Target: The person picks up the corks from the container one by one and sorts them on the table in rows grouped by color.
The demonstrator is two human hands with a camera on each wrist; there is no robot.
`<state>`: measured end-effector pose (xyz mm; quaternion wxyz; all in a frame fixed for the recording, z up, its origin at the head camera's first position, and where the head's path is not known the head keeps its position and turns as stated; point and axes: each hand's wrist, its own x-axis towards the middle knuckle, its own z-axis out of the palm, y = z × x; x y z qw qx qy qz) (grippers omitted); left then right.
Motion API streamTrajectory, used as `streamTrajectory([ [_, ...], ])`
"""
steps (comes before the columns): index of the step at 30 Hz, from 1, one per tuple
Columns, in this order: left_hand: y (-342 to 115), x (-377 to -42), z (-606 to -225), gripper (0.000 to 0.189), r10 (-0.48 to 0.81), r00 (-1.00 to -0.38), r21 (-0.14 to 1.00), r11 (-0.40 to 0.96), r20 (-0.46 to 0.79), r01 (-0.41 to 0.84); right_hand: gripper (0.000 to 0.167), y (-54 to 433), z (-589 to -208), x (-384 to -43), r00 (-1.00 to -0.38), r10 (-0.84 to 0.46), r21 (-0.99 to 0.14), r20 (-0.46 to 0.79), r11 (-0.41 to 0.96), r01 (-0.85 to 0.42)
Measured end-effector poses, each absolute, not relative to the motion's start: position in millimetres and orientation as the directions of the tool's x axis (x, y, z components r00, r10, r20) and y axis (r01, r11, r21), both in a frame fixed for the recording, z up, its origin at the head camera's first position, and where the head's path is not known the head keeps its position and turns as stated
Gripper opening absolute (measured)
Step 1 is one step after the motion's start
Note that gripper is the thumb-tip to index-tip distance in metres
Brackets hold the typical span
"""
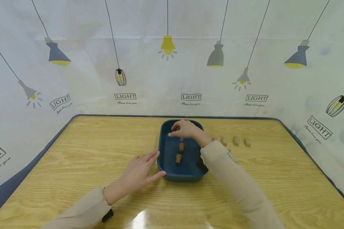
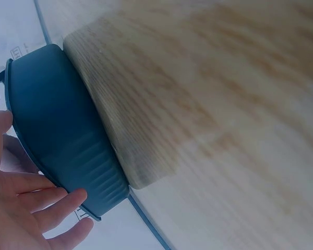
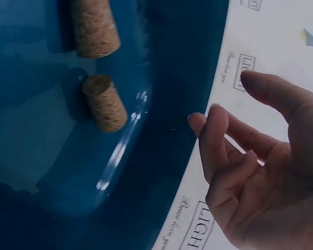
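A deep blue rectangular tub (image 1: 186,178) stands on the table in the head view. Corks lie on its floor: one (image 1: 181,147) near the middle and another (image 1: 178,159) closer to me. My right hand (image 1: 186,129) is over the far part of the tub, fingers loosely bent. In the right wrist view thumb and fingertips are apart with nothing between them, while two corks (image 3: 105,104) show beside the hand. My left hand (image 1: 140,170) touches the tub's left rim with extended fingers, its thumb at the near corner; the left wrist view shows fingers (image 2: 57,208) along the rim.
Several more corks (image 1: 236,140) stand on the wooden table (image 1: 103,136) right of the tub, partly hidden by my right forearm. A pale backdrop (image 1: 149,57) printed with lamps rises behind the table's dark-edged far side.
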<state>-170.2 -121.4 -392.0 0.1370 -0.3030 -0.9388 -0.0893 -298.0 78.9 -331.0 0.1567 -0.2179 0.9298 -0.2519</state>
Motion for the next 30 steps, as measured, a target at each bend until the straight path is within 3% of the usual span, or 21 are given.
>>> streamTrajectory([
  [10,-121,-170,-392,0.071,0.542,-0.781,0.093,0.800,0.310,0.592,0.046,80,-340,-304,-0.822,-0.446,-0.456,-0.354,0.849,-0.265],
  [18,-121,-172,-393,0.071,0.540,-0.779,0.092,0.800,0.319,0.593,0.049,90,-349,-310,-0.733,-0.458,-0.495,-0.504,0.848,-0.190],
  [30,-121,-170,-392,0.071,0.541,-0.784,0.098,0.801,0.304,0.591,0.049,97,-364,-314,-0.722,-0.432,-0.536,-0.541,0.839,-0.100],
])
